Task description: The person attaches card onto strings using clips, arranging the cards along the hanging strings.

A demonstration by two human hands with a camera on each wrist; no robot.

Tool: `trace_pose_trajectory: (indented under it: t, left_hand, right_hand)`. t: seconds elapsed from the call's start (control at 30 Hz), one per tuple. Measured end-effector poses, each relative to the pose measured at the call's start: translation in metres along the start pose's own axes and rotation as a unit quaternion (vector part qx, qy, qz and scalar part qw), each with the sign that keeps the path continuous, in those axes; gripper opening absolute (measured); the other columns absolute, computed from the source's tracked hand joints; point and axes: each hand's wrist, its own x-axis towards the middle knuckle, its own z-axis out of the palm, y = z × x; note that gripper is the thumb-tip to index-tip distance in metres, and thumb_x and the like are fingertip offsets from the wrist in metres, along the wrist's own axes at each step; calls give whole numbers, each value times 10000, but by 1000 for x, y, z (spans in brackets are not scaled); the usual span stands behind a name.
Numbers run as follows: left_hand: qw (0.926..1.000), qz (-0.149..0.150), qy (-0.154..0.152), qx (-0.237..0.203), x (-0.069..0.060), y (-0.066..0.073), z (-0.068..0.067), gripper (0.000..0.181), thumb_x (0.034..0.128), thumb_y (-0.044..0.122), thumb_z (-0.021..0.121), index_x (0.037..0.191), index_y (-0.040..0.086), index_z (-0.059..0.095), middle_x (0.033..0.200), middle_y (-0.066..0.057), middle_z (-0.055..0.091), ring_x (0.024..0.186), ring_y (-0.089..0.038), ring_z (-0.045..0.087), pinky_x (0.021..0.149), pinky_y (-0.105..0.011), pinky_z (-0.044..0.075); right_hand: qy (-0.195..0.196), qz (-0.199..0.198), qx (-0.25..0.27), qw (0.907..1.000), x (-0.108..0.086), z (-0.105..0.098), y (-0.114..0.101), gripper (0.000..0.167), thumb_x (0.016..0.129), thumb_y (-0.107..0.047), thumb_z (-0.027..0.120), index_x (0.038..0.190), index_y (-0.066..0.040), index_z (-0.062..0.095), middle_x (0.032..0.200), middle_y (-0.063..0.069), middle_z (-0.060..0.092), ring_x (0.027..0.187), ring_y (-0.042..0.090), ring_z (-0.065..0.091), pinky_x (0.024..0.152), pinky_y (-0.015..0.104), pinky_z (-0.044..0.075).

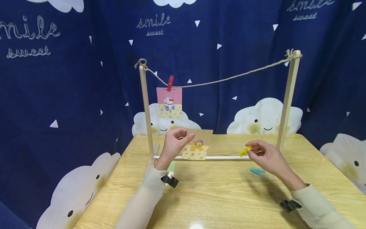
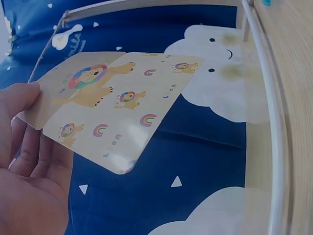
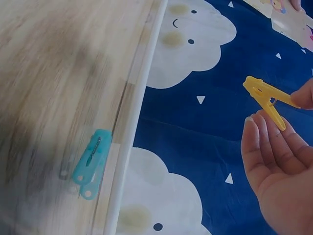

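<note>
A tan card with a lion picture (image 1: pixel 197 144) hangs from my left hand (image 1: pixel 175 143), which pinches its upper left edge between thumb and fingers. The left wrist view shows the lion card (image 2: pixel 112 103) tilted, with small lions and rainbows on it. My right hand (image 1: pixel 267 158) pinches a yellow clothespin (image 1: pixel 245 151) by its handle ends; in the right wrist view the yellow clothespin (image 3: pixel 266 98) has its handles spread. Above, a red clothespin (image 1: pixel 170 83) fixes a pink and yellow card (image 1: pixel 169 102) to a sagging rope (image 1: pixel 220 81).
Two wooden posts (image 1: pixel 289 98) carry the rope, and a white rod (image 1: pixel 223 157) runs low between them. A blue clothespin (image 1: pixel 258 172) lies on the wooden table (image 1: pixel 223 197) below my right hand. A green and white card (image 1: pixel 171 168) lies partly hidden behind my left wrist.
</note>
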Motion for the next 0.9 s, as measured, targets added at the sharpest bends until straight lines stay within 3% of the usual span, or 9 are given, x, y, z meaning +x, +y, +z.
trace_pose_trajectory:
  t: [0.27, 0.5, 0.9]
  left_hand:
    - [9998, 28, 185, -26, 5, 1, 5, 183, 885, 221, 846, 931, 72, 751, 860, 10, 727, 826, -139, 686, 792, -310, 572]
    - [9989, 260, 351, -140, 14, 5, 9, 161, 894, 211, 836, 915, 74, 754, 862, -1, 741, 789, -121, 678, 669, -256, 503]
    - [9964, 360, 617, -464, 27, 9, 16, 176, 888, 199, 840, 910, 45, 760, 783, 30, 722, 693, -81, 627, 603, -223, 463]
  right_hand:
    - [1, 3, 71, 10000, 4, 3, -4, 206, 954, -209, 751, 1156, -188, 714, 932, -32, 737, 833, 52, 670, 721, 184, 554]
    - [48, -28, 214, 9998, 11, 4, -11, 206, 952, -176, 749, 1155, -182, 712, 937, -6, 750, 828, 51, 678, 717, 176, 552]
    - [88, -107, 204, 9997, 17, 5, -16, 209, 956, -183, 739, 1163, -194, 710, 951, -24, 748, 836, 43, 680, 721, 182, 558]
